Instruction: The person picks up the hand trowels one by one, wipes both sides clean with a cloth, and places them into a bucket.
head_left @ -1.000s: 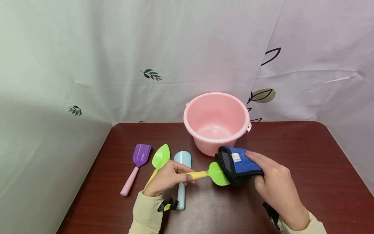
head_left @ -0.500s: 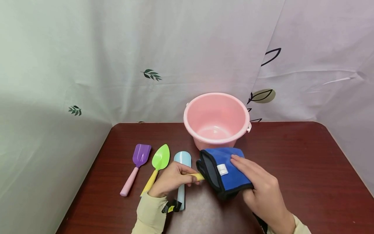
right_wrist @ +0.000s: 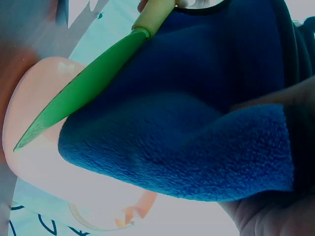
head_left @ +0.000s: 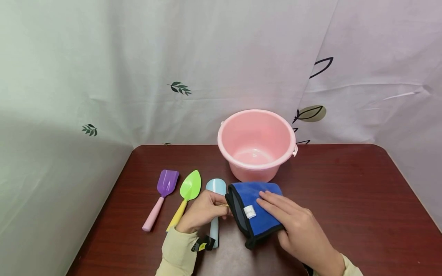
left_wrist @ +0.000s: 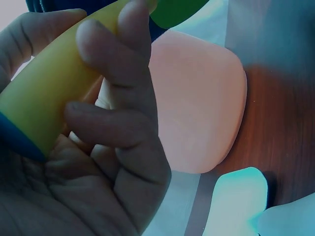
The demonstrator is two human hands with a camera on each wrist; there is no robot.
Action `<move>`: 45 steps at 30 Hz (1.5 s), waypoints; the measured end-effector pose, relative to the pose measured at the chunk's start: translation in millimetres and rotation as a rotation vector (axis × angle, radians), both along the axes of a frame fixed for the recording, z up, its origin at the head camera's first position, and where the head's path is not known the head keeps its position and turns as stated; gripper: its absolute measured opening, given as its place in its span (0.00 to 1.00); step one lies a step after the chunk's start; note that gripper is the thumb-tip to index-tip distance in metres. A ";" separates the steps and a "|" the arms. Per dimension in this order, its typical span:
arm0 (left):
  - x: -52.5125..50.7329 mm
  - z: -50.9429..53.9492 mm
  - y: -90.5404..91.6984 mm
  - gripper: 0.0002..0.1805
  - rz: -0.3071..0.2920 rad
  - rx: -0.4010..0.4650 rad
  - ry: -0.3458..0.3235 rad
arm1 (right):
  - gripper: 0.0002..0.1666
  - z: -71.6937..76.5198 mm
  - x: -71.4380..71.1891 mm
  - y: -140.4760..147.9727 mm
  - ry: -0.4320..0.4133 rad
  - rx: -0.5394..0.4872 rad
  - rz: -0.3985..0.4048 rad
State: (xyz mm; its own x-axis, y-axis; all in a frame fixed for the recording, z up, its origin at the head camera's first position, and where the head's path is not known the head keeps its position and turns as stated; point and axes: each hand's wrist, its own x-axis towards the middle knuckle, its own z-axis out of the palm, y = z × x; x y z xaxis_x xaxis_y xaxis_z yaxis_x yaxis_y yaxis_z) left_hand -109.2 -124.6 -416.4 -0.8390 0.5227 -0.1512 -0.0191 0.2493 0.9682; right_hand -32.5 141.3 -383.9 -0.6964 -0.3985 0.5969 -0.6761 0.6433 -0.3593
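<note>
My left hand (head_left: 203,212) grips the yellow handle of a green-bladed hand trowel (right_wrist: 88,88). In the left wrist view its fingers curl round that handle. My right hand (head_left: 304,228) holds a folded blue cloth (head_left: 253,193) with black edging and a white tag, its fingers lying over the top. From the head camera the cloth hides the trowel's blade and most of its handle. The right wrist view has the green blade along the cloth's fleecy side, its tip sticking out past the fabric.
A pink bucket (head_left: 252,174) stands just behind the cloth. On the left of the dark red table (head_left: 355,191) lie a purple shovel (head_left: 167,182) with a pink handle, another green trowel (head_left: 190,186), and a light blue scoop (head_left: 216,185), partly behind my left hand.
My right hand has slid the cloth left and towards me, from the trowel's blade over its handle, up to my left fingers. The left hand has shifted only slightly.
</note>
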 end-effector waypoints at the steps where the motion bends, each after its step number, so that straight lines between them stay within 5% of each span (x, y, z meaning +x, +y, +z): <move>1: 0.0 0.3 0.0 0.08 0.006 0.001 -0.001 | 0.50 -0.4 -0.1 -0.2 0.000 0.018 0.010; 13: -0.4 2.0 -1.2 0.08 -0.004 0.028 0.009 | 0.41 -7.7 -4.4 -2.0 -0.090 0.222 0.113; 29: 0.3 2.1 -1.9 0.08 -0.015 0.024 0.017 | 0.38 -2.3 -5.2 -1.8 -0.275 0.293 0.078; 38: -0.1 2.0 -3.1 0.10 -0.017 0.018 0.041 | 0.37 -2.8 -6.9 -0.6 -0.278 0.279 0.070; 45: -0.2 3.0 -3.6 0.12 -0.006 0.035 -0.002 | 0.36 -5.5 -8.8 1.7 -0.217 0.259 0.050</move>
State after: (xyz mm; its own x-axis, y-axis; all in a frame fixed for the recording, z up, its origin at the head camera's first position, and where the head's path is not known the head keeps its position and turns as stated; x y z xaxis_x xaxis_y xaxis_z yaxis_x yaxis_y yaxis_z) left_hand -109.4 -128.2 -413.3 -0.8356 0.5326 -0.1348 -0.0199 0.2158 0.9762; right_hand -41.4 142.9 -389.5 -0.7717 -0.5545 0.3117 -0.6350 0.6996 -0.3277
